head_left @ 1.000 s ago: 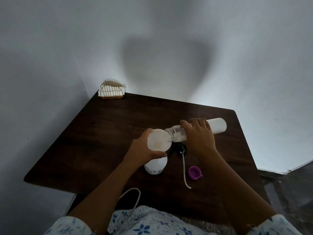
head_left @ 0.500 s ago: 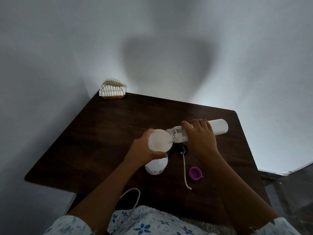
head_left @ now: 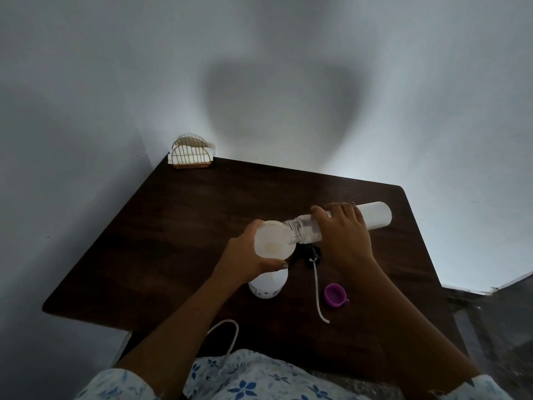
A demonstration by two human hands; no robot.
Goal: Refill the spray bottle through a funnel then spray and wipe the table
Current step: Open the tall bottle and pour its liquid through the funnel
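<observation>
Refill bottle (head_left: pixel 375 215) tipped into the funnel (head_left: pixel 274 243) on the spray bottle (head_left: pixel 268 285).
The white spray bottle stands upright under the left hand (head_left: pixel 242 261), translucent funnel on top; the refill bottle lies near level in the right hand (head_left: pixel 343 235), mouth over the funnel's rim.

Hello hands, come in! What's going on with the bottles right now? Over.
Left hand holds funnel on spray bottle. Right hand tips refill bottle into funnel. Spray head and purple cap lie beside, nothing blocking.
</observation>
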